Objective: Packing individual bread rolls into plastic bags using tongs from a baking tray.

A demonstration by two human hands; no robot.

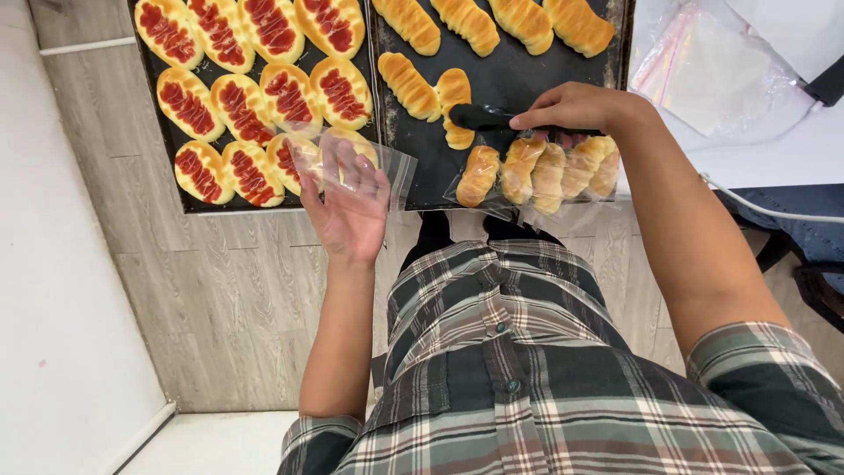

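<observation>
Two dark baking trays (pixel 510 84) side by side, sausage buns (pixel 242 105) left, plain rolls (pixel 409 84) right

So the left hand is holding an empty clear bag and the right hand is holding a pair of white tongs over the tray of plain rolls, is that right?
Not quite. The head view shows the tongs in the right hand are black, not white. The rest stands: the left hand holds an empty clear bag, and the tongs are over the tray of plain rolls.
</observation>
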